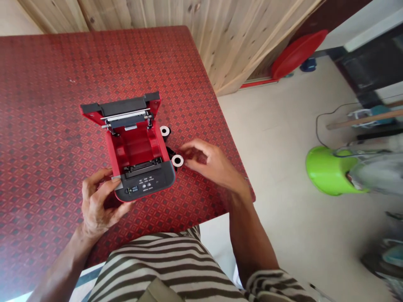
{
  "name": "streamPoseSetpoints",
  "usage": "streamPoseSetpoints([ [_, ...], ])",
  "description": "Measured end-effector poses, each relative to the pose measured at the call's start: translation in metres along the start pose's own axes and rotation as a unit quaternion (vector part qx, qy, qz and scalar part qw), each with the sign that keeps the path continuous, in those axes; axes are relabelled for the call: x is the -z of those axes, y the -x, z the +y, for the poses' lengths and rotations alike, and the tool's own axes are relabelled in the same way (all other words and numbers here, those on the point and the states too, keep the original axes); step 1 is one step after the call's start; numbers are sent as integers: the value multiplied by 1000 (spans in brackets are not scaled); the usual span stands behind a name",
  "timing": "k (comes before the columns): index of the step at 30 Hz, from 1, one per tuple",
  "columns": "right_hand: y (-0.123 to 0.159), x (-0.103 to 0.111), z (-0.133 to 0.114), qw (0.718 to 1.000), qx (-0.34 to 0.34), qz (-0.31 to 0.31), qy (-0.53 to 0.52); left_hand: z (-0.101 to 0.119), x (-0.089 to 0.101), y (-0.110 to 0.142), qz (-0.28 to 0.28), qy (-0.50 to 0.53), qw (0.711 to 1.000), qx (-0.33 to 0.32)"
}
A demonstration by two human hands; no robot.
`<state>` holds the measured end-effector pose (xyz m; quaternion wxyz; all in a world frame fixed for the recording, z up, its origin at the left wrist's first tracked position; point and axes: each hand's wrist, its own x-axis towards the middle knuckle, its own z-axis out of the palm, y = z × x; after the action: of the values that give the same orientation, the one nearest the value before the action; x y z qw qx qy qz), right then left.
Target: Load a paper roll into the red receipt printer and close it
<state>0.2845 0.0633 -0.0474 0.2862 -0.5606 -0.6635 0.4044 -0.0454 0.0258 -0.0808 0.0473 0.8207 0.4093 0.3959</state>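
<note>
A red and black receipt printer (141, 184) stands on the table with its lid (124, 110) raised. Its red inner bay (137, 144) shows no roll inside. My left hand (99, 203) grips the front left corner, thumb by a small grey patch (118, 182). Beside the printer's right wall are two small white rolls with dark cores, a nearer roll (177, 155) and a farther roll (164, 126). My right hand (210, 161) is at the nearer roll, thumb and fingers curved but apart. Whether its thumb touches that roll, I cannot tell.
The red patterned table (47, 126) ends at a right edge close to my right forearm. Wooden panelling (151, 14) lies behind it. On the floor are a lime green bucket (321, 172) and a red basin (297, 54).
</note>
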Motion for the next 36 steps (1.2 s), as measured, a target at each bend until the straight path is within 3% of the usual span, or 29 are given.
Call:
streamPoseSetpoints([
  [2, 11, -8, 0, 1000, 6, -20, 6, -1, 0, 1, -1, 4, 1000, 9],
  [6, 16, -30, 5, 998, 20, 53, -10, 0, 1, 2, -3, 4, 1000, 12],
  [9, 24, -20, -2, 997, 4, 59, -44, 1, 2, 1, -10, 2, 1000, 13],
  [11, 31, 1, -18, 996, 23, 13, -86, 2, 1, 1, -11, 4, 1000, 17],
  [14, 36, 34, -50, 982, 100, -108, -120, 3, 0, 1, 2, 8, 1000, 9],
  [17, 23, 45, -81, 962, 172, -192, -92, 3, -2, 3, 10, 17, 1000, 12],
  [20, -1, 32, -102, 950, 214, -226, -14, 6, -1, 4, 8, 36, 999, 31],
  [23, -24, 5, -115, 942, 222, -201, 151, 8, -1, 3, 1, 46, 999, 21],
  [28, -46, -34, -127, 882, 179, -170, 401, 9, -1, 4, -14, 32, 999, 9],
  [31, -56, -46, -129, 856, 147, -196, 455, 9, -1, 6, -30, 35, 999, 15],
  [36, -73, -54, -125, 842, 114, -231, 473, 11, 0, 6, -34, 39, 998, 20],
])
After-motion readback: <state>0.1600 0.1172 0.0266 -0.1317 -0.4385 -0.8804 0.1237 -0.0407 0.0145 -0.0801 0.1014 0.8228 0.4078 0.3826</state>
